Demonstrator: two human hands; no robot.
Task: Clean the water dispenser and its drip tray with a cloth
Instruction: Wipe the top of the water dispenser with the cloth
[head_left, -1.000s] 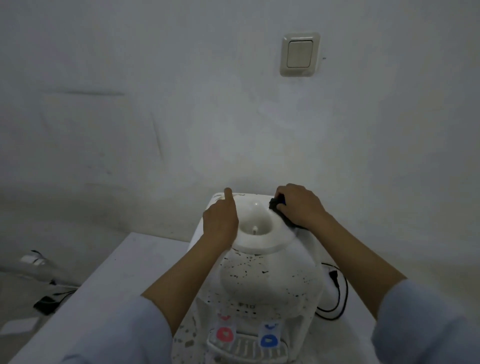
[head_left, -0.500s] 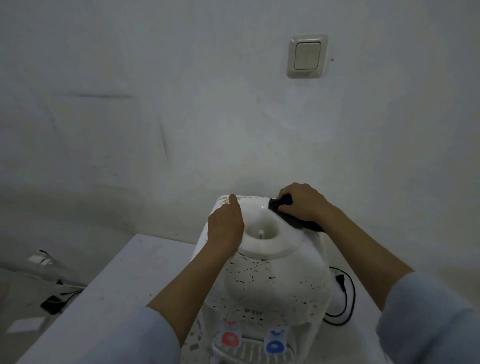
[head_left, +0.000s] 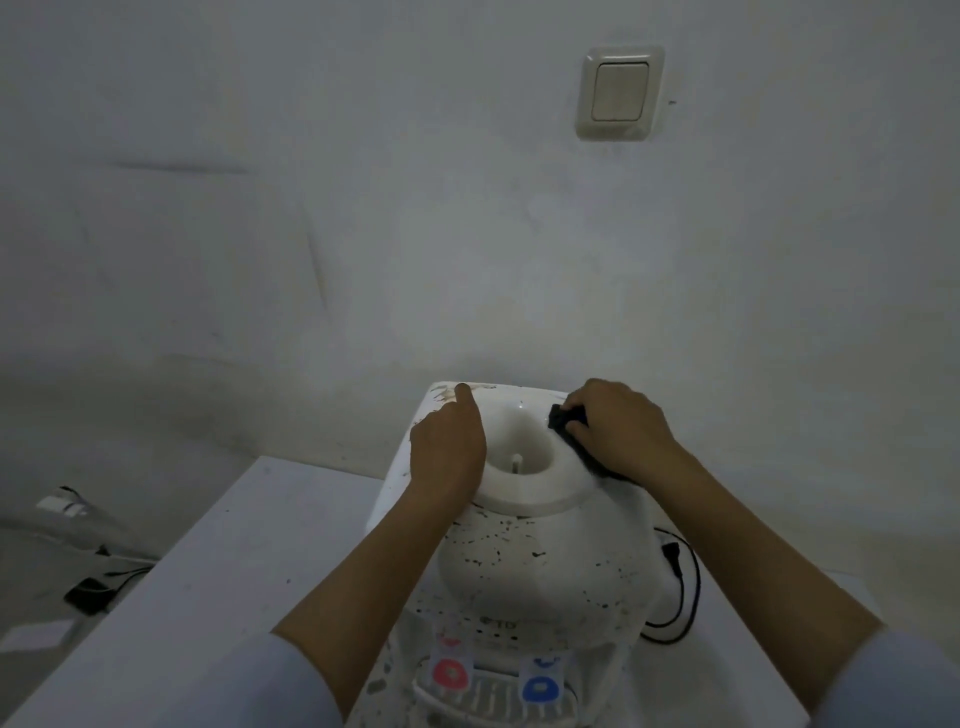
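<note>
— What is the room giving you?

— I am looking down at a white table (head_left: 218, 571) against a pale wall (head_left: 363, 234) with a light switch (head_left: 620, 92) high on the right. The water dispenser (head_left: 535, 566) is standing on the table's far right part, speckled with dark spots.

— What is differing from half a second ago?

— Little. My right hand (head_left: 621, 428) is still gripping the dark cloth (head_left: 566, 418), fingers curled round it, pressing it on the right side of the round collar (head_left: 524, 493) on top; it is sitting a touch nearer along the rim than before. My left hand (head_left: 449, 449) is staying on the collar's left side, forefinger stretched toward the far left corner, holding nothing. The whole view is sitting slightly lower in the frame.

— Anything around, or in the way?

— A black cable (head_left: 675, 587) is looping on the table just right of the dispenser. The red tap (head_left: 449, 674) and blue tap (head_left: 540, 688) are showing at the near edge above the drip tray (head_left: 493, 699), which the frame is cutting off. My forearms are covering parts of the dispenser's sides. Dark objects are lying on the floor at far left, too dim to name.
</note>
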